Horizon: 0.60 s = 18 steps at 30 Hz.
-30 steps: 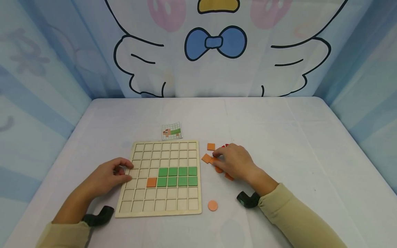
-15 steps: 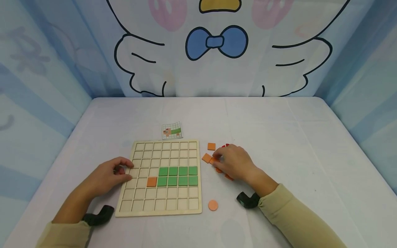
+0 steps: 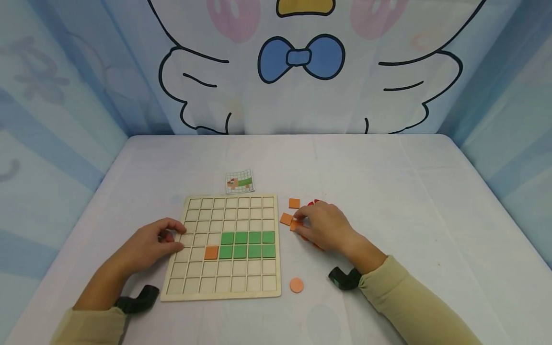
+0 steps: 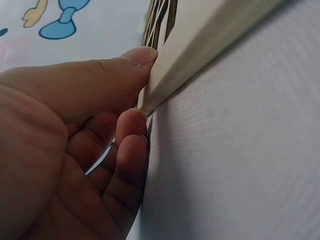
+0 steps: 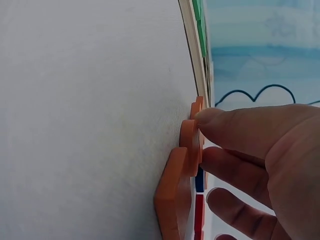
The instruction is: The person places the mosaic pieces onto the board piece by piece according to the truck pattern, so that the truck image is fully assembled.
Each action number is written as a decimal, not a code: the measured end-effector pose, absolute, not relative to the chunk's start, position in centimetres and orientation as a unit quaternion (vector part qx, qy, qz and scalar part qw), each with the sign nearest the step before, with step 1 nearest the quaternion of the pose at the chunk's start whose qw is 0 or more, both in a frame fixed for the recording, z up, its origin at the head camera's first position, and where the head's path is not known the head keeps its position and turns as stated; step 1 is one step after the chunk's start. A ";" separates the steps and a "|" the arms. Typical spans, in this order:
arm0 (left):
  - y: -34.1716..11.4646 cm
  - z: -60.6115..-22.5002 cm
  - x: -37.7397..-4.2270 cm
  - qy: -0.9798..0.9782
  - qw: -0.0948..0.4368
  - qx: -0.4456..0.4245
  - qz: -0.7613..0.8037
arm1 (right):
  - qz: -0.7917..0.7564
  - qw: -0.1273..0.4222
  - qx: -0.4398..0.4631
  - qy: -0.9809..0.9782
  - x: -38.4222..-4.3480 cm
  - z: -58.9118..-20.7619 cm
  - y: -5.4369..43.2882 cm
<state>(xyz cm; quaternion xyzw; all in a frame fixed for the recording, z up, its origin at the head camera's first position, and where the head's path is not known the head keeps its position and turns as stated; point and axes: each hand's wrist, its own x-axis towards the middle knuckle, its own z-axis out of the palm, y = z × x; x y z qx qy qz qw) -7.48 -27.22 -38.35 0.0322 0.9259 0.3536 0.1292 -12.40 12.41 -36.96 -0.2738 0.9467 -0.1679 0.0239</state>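
My left hand [image 3: 152, 242] holds the left edge of a wooden grid board [image 3: 220, 287]. In the left wrist view the thumb rests at the upper rim of the edge, fingers curled against its lower side. Two rows of green square tiles [image 3: 240, 251] fill cells at the board's right, and an orange square tile [image 3: 211, 252] sits left of the lower row. My right hand [image 3: 329, 225] reaches into the loose pieces right of the board, thumb and index finger about an orange tile [image 3: 295, 225]. Its palm hides several pieces; the right wrist view shows more orange pieces [image 5: 172, 190] beside the thumb.
A small picture card [image 3: 239, 182] lies behind the board. Loose orange squares [image 3: 294, 203] and a red piece [image 3: 316, 201] lie around the right hand. A peach disc [image 3: 296, 285] lies off the board's front right corner. A curtain [image 3: 302, 105] stands behind the table.
My right hand has shifted slightly left and its fingers have moved over the orange pieces; a round orange piece under it is now mostly covered. The left hand and board stay put.
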 end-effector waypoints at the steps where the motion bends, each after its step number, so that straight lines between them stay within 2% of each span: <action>1: -27.2 -38.4 -7.5 0.927 0.129 0.032 0.352 | -0.166 0.024 -0.273 0.947 -12.4 -37.0 12.4; 8: -27.1 -38.3 -7.5 0.927 0.129 0.031 0.351 | -0.165 0.033 -0.273 0.947 -12.4 -37.0 12.4; 18: -27.1 -38.2 -7.4 0.925 0.129 0.032 0.355 | -0.147 0.016 -0.286 0.947 -12.5 -37.3 12.3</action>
